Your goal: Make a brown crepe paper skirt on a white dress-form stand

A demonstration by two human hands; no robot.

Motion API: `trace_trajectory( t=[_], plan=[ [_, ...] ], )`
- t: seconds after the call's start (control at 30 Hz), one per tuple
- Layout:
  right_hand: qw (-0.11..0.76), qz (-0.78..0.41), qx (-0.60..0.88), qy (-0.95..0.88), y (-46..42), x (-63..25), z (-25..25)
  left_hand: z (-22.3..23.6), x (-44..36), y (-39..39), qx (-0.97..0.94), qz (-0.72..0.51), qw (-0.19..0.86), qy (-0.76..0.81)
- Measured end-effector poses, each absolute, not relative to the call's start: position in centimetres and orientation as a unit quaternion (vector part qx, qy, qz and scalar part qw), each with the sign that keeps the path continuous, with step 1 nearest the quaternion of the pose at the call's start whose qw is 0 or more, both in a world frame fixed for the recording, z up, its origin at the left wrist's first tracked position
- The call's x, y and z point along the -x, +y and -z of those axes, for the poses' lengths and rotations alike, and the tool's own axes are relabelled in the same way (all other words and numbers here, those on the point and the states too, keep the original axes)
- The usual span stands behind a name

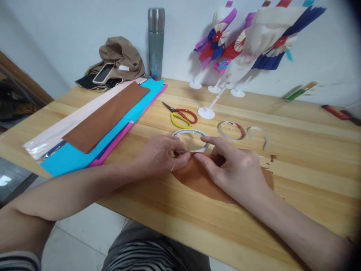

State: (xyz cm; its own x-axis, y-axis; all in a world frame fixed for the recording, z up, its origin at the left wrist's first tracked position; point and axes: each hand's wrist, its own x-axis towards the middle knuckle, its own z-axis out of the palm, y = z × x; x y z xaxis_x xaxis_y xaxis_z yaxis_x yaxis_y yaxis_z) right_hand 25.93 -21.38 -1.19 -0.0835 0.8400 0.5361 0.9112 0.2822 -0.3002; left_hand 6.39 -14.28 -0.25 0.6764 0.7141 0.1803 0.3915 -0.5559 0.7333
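A curved piece of brown paper (204,180) lies on the table in front of me, partly covered by my hands. My left hand (162,154) is closed, its fingertips pinching the paper's upper left edge. Close beside it, my right hand (238,165) presses its thumb on the same edge, with the other fingers curled and partly hidden. The right index finger stretches apart over the rim of a white tape roll (190,131), which lies flat just beyond both hands. Scissors (182,116) with one red and one yellow handle rest behind the roll.
Stacked coloured paper sheets (107,120) lie at left. Behind them are a brown cap (120,56), a phone (103,73) and a thermos (156,45). Doll-like stands (206,113) with paper dresses line the wall. Another tape ring (220,131) and a utility knife (335,112) lie right.
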Motion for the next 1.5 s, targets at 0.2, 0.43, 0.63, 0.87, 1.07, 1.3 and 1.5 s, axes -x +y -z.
trace_trajectory(
  t=[0.2, 0.43, 0.63, 0.87, 1.07, 1.3, 1.5],
  plan=[
    [0.336, -0.010, 0.592, -0.733, -21.1, -26.0, 1.0, -0.4, -6.1, -13.6, -0.828, -0.205, 0.414, 0.317],
    [0.334, -0.027, 0.594, -0.732, -21.0, -25.9, 1.0, -0.2, -6.3, -13.7, -0.799, -0.193, 0.472, 0.319],
    [0.337, -0.025, 0.590, -0.733, -21.2, -25.9, 1.3, 1.0, -6.8, -13.5, -0.768, -0.227, 0.487, 0.350],
    [0.360, 0.006, 0.583, -0.728, -21.3, -26.0, 1.2, 0.9, -6.8, -13.4, -0.768, -0.263, 0.467, 0.351],
    [0.341, -0.034, 0.591, -0.731, -21.1, -25.9, 0.7, 1.1, -6.7, -13.5, -0.787, -0.267, 0.428, 0.354],
    [0.364, -0.085, 0.611, -0.698, -21.0, -25.8, 0.9, 0.6, -6.7, -13.7, -0.806, -0.259, 0.392, 0.360],
    [0.373, -0.111, 0.594, -0.704, -21.1, -25.7, 0.8, 0.8, -6.7, -13.7, -0.822, -0.271, 0.360, 0.348]
  ],
)
